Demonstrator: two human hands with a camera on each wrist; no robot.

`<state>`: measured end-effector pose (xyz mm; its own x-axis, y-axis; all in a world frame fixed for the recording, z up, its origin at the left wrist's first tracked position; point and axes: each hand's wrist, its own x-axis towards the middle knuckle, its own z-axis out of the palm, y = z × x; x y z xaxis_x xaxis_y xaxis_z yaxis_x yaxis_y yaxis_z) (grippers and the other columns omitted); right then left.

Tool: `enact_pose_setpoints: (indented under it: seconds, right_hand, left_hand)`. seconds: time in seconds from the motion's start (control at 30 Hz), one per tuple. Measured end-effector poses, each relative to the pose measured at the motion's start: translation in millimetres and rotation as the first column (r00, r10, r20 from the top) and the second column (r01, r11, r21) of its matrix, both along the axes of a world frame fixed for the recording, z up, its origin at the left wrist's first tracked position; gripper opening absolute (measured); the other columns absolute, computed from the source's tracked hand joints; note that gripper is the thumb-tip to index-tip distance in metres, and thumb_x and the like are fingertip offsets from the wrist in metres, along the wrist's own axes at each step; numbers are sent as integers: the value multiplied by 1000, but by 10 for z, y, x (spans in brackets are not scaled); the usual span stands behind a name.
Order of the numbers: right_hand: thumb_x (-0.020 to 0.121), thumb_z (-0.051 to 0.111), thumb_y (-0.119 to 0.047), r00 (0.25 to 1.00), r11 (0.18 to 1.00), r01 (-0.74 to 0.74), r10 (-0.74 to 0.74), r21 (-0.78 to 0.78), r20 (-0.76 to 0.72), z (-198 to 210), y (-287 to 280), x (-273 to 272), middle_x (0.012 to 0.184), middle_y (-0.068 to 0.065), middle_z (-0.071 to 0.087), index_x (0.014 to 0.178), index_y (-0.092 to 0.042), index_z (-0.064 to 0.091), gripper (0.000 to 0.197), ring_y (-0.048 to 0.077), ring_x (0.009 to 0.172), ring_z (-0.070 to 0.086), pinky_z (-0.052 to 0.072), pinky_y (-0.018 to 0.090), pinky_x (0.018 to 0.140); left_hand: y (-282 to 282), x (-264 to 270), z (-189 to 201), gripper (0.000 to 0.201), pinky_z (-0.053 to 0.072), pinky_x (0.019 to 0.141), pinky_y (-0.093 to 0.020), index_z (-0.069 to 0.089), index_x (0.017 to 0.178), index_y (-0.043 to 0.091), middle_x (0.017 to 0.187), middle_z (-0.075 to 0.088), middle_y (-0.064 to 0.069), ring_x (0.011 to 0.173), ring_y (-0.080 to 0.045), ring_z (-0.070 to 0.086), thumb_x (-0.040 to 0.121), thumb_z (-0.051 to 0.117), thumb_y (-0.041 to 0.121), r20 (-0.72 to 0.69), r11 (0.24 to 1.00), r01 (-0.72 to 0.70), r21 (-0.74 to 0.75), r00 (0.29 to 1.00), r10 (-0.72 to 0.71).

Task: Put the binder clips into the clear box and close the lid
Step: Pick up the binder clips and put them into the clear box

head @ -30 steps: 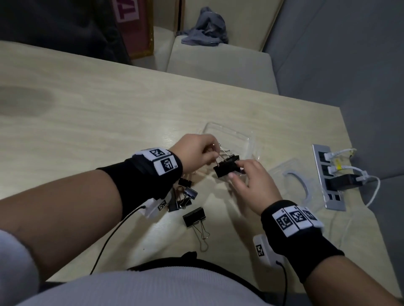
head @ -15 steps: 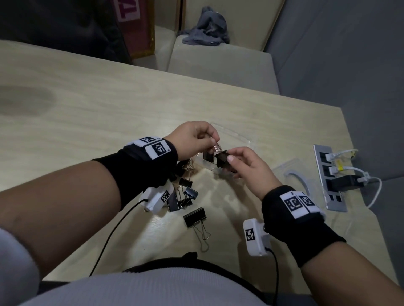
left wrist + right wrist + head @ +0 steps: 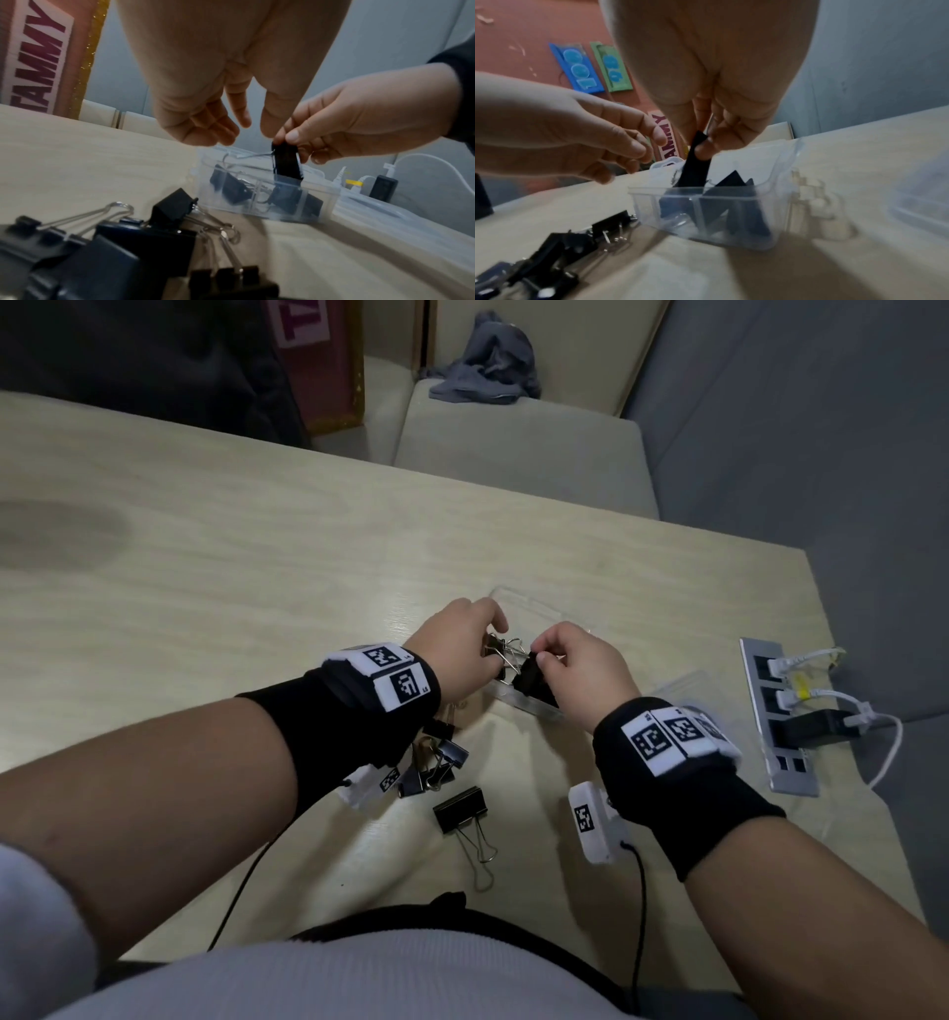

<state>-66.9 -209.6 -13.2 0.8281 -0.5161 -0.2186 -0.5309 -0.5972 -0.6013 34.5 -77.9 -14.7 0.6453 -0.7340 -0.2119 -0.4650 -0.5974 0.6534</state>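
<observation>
Pinching a black binder clip (image 3: pixel 286 160) by its top edge, the fingers (image 3: pixel 295 136) of the right hand (image 3: pixel 580 670) hold it upright with its lower end already inside the clear box (image 3: pixel 706 213). One second ago both hands held this clip above the surface (image 3: pixel 257 582), in front of the box; now it has moved over the box and dips in. The left hand (image 3: pixel 457 654) has let go: its fingers (image 3: pixel 218 125) hang loosely curled beside the clip, near the wire handles, and hold nothing. At least two black clips already lie in the box. More clips (image 3: pixel 436 762) stay in a loose pile under the left wrist, and one single clip (image 3: pixel 462 809) lies nearer the body. The lid (image 3: pixel 683 685) rests off the box at its right. On the pink sign (image 3: pixel 38 60) behind, the letters "TAMMY" can be read.
</observation>
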Motion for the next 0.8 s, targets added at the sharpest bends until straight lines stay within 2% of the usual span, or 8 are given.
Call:
enact_pose_setpoints:
  seconds: [0.1,0.17,0.23,0.33,0.43,0.63,0.7,0.8]
  right_hand:
    - [93,46,-14,989,994,-91,82,-67,-126,-12,-36,7,122,4,62,115,-25,63,30,24,109,58,40,26,88]
    - [95,43,-14,986,991,-82,66,-105,-150,-19,-52,-13,129,7,57,119,-23,61,32,25,114,55,39,27,92]
    - [95,41,-12,983,990,-68,46,-120,-177,-44,-55,-44,130,10,53,119,-20,61,32,26,115,53,38,28,95]
    - [90,41,-7,970,989,-130,113,-64,-216,-126,-22,-109,128,7,59,119,-22,63,39,25,114,55,40,28,94]
    - [89,41,-6,968,984,-160,140,-83,-208,-162,13,-176,127,6,60,120,-23,62,41,25,113,55,40,27,94]
    - [89,44,-5,949,955,-247,204,-163,-241,-155,24,-283,130,7,57,123,-18,61,40,27,119,51,39,31,102]
    - [87,47,-7,963,950,-242,210,-199,-169,-155,35,-334,126,7,57,119,-18,62,37,29,117,50,40,37,102]
    - [86,53,-11,970,942,-244,242,-230,-37,-121,108,-415,114,7,57,110,-17,64,26,27,109,52,43,39,97]
  left_hand:
    - [56,13,-34,35,48,88,-36,58,116,23,114,54,-5,103,-25,55,82,59,20,73,995,61,76,995,-67]
    - [105,2,-47,40,47,92,-42,57,122,28,122,53,-3,112,-26,50,83,57,22,156,984,118,135,978,-139]
    - [137,-12,-59,45,45,95,-44,52,130,33,132,49,2,120,-25,45,85,55,25,224,964,176,201,949,-220]
    - [140,-51,-90,48,39,99,-45,44,138,38,142,44,6,129,-24,39,90,51,35,257,921,268,282,904,-342]
    - [126,-123,-125,50,35,102,-47,42,141,32,148,40,8,136,-23,35,92,46,41,264,859,335,387,852,-451]
    - [128,-112,-135,49,36,102,-46,46,137,26,150,38,7,138,-21,35,91,46,42,272,813,374,446,809,-521]
    - [168,-84,-100,46,38,102,-47,47,136,28,148,39,5,135,-22,38,92,48,40,266,831,379,408,821,-505]
    - [269,-26,-37,34,43,92,-42,56,123,27,130,50,0,119,-25,48,90,52,36,299,882,342,325,847,-439]
